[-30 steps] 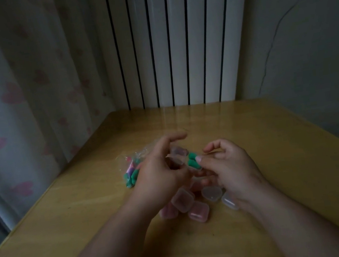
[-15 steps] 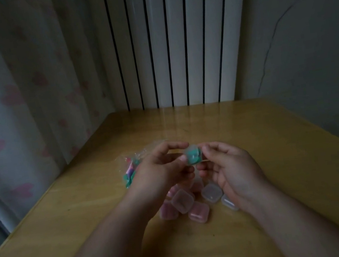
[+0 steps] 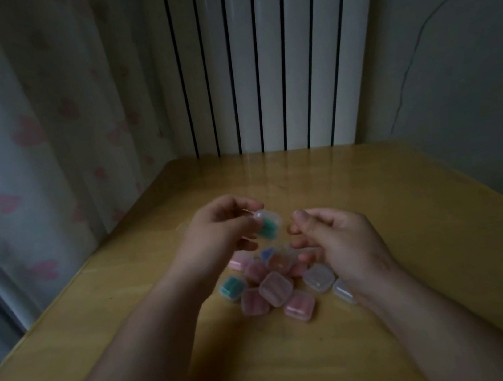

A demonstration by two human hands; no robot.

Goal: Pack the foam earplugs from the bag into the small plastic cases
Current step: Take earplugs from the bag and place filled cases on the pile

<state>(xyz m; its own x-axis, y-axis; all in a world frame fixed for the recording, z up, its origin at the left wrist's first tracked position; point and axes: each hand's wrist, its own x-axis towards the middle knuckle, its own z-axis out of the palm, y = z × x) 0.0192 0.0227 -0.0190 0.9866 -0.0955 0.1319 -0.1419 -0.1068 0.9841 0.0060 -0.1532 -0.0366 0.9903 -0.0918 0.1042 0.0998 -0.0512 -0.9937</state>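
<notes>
My left hand (image 3: 217, 230) pinches a small clear plastic case (image 3: 269, 227) with green earplugs inside, held above the table. My right hand (image 3: 334, 240) hovers just right of the case, fingers loosely curled and holding nothing. Below and between my hands lies a cluster of small cases (image 3: 273, 287) on the table: several hold pink earplugs, one at the left holds green ones (image 3: 232, 287), and two at the right look clear (image 3: 319, 277). The bag of earplugs is hidden behind my left hand.
The wooden table (image 3: 411, 232) stretches wide to the right and toward me. A white radiator (image 3: 273, 58) stands behind the far edge. A curtain with pink hearts (image 3: 26, 141) hangs along the table's left edge.
The case lid came shut over the green earplugs. My right hand let go of the case and drew away to the right; my left hand keeps holding it.
</notes>
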